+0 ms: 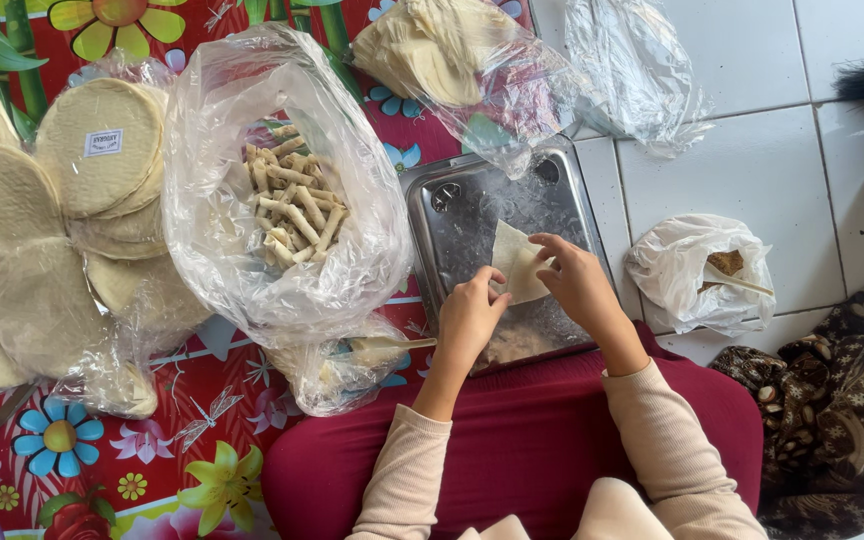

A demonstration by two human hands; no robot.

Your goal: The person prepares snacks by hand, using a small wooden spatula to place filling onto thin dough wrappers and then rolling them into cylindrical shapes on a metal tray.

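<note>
- Right now both hands work on a pale wrapper sheet (514,262) lying in the metal tray (452,215), near the tray's middle.
- Left hand (470,318) pinches the sheet's lower edge, grip narrow on it.
- Right hand (574,280) presses the sheet's right edge, fingers curled over it.
- Bare metal lies open toward the tray's far rim.
- Just left of the tray, a clear bag of finished rolls (290,205) crowds the rim.
- Right of the tray, a small white bag (687,268) sits apart on floor tiles.
</note>
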